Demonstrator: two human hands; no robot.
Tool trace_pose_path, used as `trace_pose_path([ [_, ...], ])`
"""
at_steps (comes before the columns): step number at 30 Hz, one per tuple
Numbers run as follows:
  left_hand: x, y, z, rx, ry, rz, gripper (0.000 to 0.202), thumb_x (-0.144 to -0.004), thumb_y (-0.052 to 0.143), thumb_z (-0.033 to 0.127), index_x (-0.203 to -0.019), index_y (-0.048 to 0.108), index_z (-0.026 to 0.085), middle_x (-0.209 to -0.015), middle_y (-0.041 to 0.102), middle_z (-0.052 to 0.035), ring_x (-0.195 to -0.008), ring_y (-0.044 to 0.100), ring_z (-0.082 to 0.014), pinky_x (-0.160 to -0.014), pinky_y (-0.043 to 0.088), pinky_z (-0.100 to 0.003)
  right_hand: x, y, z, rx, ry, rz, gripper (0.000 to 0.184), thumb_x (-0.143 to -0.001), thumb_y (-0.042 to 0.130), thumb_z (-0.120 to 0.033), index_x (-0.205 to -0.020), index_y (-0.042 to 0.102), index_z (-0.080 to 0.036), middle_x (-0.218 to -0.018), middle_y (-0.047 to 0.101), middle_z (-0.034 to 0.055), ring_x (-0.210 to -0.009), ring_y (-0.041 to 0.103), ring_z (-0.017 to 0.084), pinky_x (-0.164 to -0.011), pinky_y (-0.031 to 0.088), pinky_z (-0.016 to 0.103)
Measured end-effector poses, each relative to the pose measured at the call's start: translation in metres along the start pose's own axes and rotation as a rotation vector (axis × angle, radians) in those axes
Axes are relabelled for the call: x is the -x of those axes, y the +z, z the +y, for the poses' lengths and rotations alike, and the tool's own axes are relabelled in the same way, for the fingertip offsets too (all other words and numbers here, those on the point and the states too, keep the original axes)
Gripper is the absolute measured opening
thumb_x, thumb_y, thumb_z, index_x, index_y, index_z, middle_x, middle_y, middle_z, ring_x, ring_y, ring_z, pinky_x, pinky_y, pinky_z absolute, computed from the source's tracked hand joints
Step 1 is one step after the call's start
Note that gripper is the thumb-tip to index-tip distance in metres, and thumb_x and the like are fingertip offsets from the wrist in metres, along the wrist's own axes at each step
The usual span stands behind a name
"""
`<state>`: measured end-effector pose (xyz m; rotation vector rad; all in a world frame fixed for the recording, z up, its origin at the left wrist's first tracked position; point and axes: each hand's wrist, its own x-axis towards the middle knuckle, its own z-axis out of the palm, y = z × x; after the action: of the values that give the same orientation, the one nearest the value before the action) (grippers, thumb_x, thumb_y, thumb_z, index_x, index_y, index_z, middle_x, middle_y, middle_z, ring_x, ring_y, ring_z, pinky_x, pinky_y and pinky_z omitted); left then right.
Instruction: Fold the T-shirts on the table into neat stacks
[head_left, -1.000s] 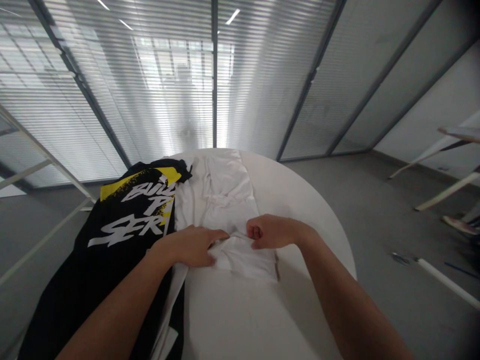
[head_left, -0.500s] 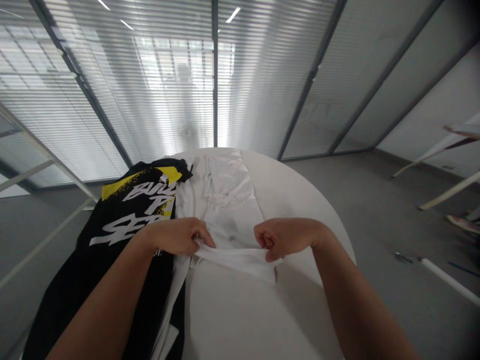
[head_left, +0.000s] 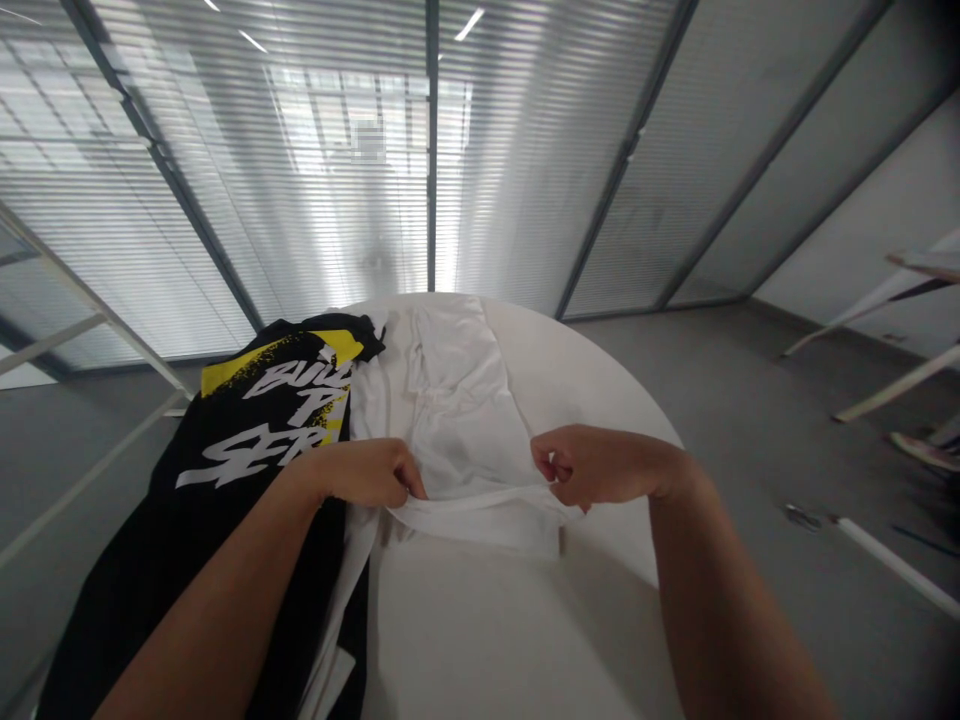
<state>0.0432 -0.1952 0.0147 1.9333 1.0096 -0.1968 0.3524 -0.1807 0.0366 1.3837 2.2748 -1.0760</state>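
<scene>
A white garment [head_left: 457,420] lies stretched along the middle of a round white table [head_left: 600,390]. My left hand [head_left: 367,472] pinches its near edge on the left side. My right hand [head_left: 592,465] is closed on the same edge at the right, and the hem is lifted a little off the table between them. A black T-shirt [head_left: 240,470] with a yellow patch and white lettering lies just left of my left hand, draped over the table's left edge.
Glass partitions with horizontal blinds stand behind the table. Grey floor surrounds it. White frame legs stand at the far left and at the right [head_left: 892,385]. A white rod [head_left: 892,565] lies on the floor at the right.
My hands have moved apart along the white garment's near edge and have raised it slightly. A second ago they were close together, pressing on the cloth.
</scene>
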Motion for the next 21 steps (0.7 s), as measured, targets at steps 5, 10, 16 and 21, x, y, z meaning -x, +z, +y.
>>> trace_pose_path([
  [5,-0.001,0.004,-0.004,-0.006,-0.043,-0.056,0.024,-0.07,0.056,0.028,-0.079,0.077,0.021,-0.076,0.07,0.0027,-0.069,0.058,-0.0127,-0.06,0.042,-0.02,-0.001,0.002,-0.007,-0.01,-0.054,-0.113,0.017,-0.064,0.054,-0.016,-0.081,0.057,-0.02,-0.065,0.069,0.0008,-0.059,0.062,0.014,-0.051,0.035,0.021],
  [10,-0.008,0.009,-0.001,-0.133,-0.157,0.045,0.041,-0.083,0.049,0.05,-0.072,0.075,0.021,-0.062,0.064,-0.0006,-0.054,0.053,-0.0131,-0.053,0.037,-0.024,-0.003,0.007,-0.019,-0.076,-0.097,-0.315,0.017,-0.071,0.06,-0.026,-0.08,0.07,-0.016,-0.066,0.071,0.0031,-0.061,0.063,0.014,-0.055,0.04,0.022],
  [16,-0.031,0.02,0.002,-0.427,-0.311,0.572,0.054,-0.091,0.031,0.058,-0.085,0.066,0.018,-0.093,0.068,-0.0124,-0.083,0.064,-0.0241,-0.075,0.045,-0.034,-0.022,0.006,-0.003,-0.015,-0.019,-0.111,0.038,-0.083,0.054,-0.047,-0.072,0.07,-0.015,-0.063,0.068,0.0054,-0.051,0.055,0.012,-0.051,0.038,0.023],
  [21,-0.042,0.024,-0.006,-0.32,-0.37,0.641,0.05,-0.084,0.051,0.042,-0.128,0.047,0.019,-0.103,0.067,-0.0119,-0.091,0.065,-0.0257,-0.075,0.046,-0.034,-0.049,0.007,0.02,0.119,0.089,0.232,0.038,-0.086,0.055,-0.05,-0.104,0.065,-0.018,-0.081,0.071,0.0069,-0.065,0.063,0.017,-0.059,0.042,0.026],
])
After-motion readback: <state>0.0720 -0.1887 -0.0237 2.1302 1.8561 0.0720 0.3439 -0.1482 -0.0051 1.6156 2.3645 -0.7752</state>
